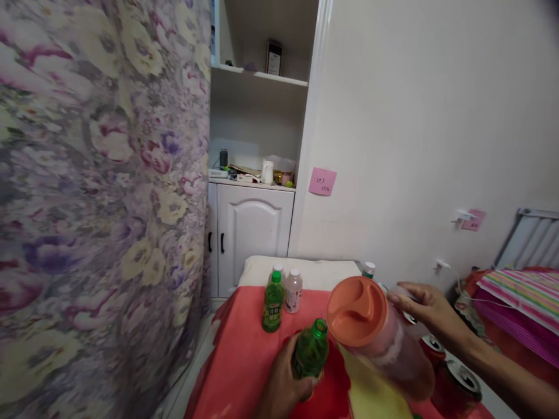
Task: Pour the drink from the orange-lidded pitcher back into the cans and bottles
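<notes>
My left hand [283,378] is wrapped round a green plastic bottle [312,349] whose mouth has no cap. Beside it, my right hand [421,308] grips the handle of a clear pitcher [397,355] with an orange lid [356,311]. The pitcher is tilted, its lid end toward the green bottle, and brownish liquid with some foam shows inside. No stream between lid and bottle mouth can be made out. Behind my left hand stand a capped green bottle [272,305] and a pinkish bottle with a white cap [294,291].
Several red cans [458,387] stand at the right, below my right forearm. A white-capped bottle [369,269] is behind the pitcher. The table has a red cloth [236,343]. A floral curtain [109,203] hangs at left, a white cabinet [257,233] stands behind, and a bed [519,302] is at right.
</notes>
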Tool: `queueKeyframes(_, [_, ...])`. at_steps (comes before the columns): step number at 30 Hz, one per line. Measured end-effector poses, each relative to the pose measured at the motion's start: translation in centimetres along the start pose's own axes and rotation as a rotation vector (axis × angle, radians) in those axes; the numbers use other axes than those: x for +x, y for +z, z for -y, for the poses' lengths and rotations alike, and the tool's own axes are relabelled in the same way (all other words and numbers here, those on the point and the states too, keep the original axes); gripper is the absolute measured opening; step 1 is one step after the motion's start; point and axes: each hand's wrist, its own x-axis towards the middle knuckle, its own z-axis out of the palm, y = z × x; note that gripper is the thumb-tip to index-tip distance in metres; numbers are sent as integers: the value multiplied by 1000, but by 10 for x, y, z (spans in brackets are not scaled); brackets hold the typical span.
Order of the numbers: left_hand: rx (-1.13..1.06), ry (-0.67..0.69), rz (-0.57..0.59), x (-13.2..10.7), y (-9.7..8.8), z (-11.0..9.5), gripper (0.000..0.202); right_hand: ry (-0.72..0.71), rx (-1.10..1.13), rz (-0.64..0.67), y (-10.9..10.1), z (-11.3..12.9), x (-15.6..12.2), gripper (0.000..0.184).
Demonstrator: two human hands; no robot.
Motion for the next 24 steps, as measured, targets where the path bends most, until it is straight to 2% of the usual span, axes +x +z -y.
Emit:
queueKeyframes(4, [-10, 20, 17, 0, -1, 0, 71, 3, -13, 48, -2, 2, 4, 49])
queueKeyframes(17, [21, 1, 12, -1, 1, -5, 69, -18, -94, 73, -7, 11, 9, 53])
queueKeyframes(24, [60, -7, 4, -1, 3, -7, 68, -50, -99, 108, -9, 17, 12, 46])
